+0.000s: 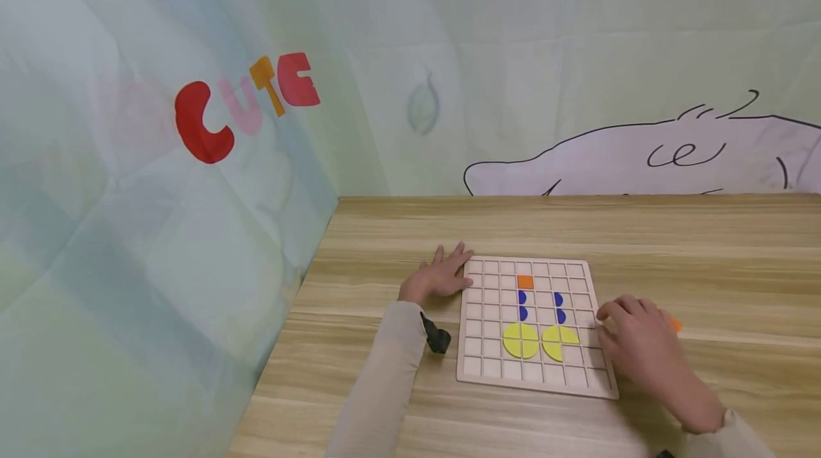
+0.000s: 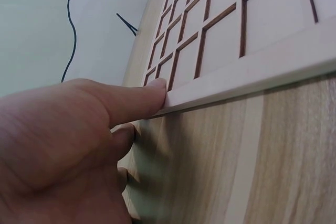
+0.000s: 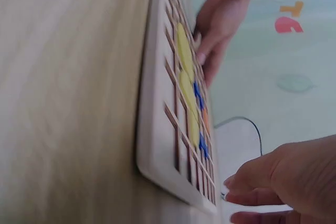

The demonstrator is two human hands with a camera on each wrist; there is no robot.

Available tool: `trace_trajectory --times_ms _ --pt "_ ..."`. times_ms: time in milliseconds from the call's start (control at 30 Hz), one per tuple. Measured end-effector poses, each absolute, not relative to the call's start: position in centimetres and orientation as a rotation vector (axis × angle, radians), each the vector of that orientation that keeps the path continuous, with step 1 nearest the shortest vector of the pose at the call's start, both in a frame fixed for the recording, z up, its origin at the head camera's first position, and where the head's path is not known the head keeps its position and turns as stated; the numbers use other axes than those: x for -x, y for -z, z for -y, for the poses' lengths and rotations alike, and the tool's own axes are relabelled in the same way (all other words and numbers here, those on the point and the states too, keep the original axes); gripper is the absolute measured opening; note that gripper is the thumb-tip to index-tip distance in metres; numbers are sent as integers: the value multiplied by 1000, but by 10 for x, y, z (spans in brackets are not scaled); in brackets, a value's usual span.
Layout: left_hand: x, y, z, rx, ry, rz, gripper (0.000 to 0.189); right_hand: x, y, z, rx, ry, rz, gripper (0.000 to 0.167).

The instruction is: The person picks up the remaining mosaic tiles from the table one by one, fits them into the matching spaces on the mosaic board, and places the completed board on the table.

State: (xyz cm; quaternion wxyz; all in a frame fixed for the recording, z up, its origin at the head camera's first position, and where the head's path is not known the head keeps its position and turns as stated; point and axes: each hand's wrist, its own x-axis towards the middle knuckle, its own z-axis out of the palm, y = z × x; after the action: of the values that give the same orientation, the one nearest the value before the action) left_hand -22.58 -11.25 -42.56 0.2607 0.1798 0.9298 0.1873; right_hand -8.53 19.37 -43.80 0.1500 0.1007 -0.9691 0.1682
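A pale wooden grid board (image 1: 490, 367) lies flat on the table. My left hand (image 1: 442, 276) is at its far left corner, fingers spread on the table and thumb (image 2: 142, 100) touching the board's rim. Set in the grid are an orange square (image 1: 525, 282), several blue half-discs (image 1: 522, 298) and yellow quarter pieces. The yellow ones form a full disc (image 1: 521, 341) on the left and three quarters of a disc (image 1: 555, 341) on the right. My right hand (image 1: 644, 344) hovers beside the board's right edge, fingers loosely bent, with nothing visible between them.
Just past the right hand an orange piece (image 1: 672, 320) shows on the wood-grain table (image 1: 398, 230), partly hidden by the hand. Printed cloth walls (image 1: 398, 144) stand along the table's back and left edges. A thin dark cable (image 2: 73, 30) shows in the left wrist view.
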Motion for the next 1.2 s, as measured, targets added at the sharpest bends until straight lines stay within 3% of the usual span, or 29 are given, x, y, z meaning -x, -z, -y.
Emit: trace_trajectory --times_ms 433,800,1200 --pt "226 424 112 -475 -503 -2523 62 79 438 -234 -56 -469 2900 20" --pt "225 422 112 -470 -506 -2521 61 72 435 -251 183 -410 3073 41" --pt "225 423 112 -466 -505 -2513 62 73 439 -253 233 -403 3096 54"
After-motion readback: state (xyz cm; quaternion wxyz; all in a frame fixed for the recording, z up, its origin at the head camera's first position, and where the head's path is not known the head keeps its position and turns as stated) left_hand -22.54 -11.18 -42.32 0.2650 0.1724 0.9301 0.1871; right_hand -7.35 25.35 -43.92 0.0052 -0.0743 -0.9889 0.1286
